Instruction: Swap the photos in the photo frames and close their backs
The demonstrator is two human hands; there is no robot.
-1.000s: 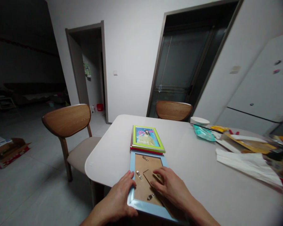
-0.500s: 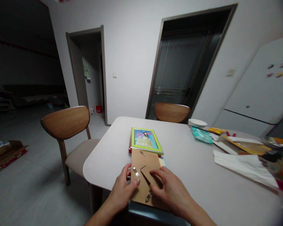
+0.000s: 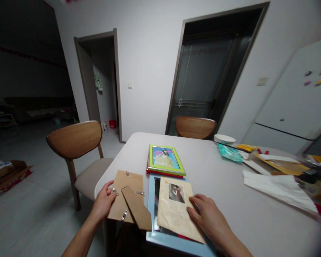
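My left hand [image 3: 103, 202] is closed on the left edge of a brown picture frame backing board [image 3: 119, 201], which has metal turn clips and a fold-out stand leg [image 3: 137, 210]. The board is at the table's near-left edge. To its right lies a light blue picture frame [image 3: 152, 194], its inside partly covered by a cream sheet [image 3: 173, 214] with a small printed picture. My right hand [image 3: 205, 214] has its bent fingers and thumb on the sheet's right edge; its fingertips are partly hidden.
Beyond the blue frame lies a green picture frame [image 3: 179, 160] on top of a red one. At the right are a white bowl [image 3: 224, 139], a teal packet [image 3: 229, 152], white paper [image 3: 278, 189] and other clutter. A wooden chair [image 3: 77, 141] stands left of the table, another behind it.
The backing board has moved left off the blue frame in my left hand, uncovering the cream sheet. My right hand has left the stand leg and moved right to the sheet's edge.
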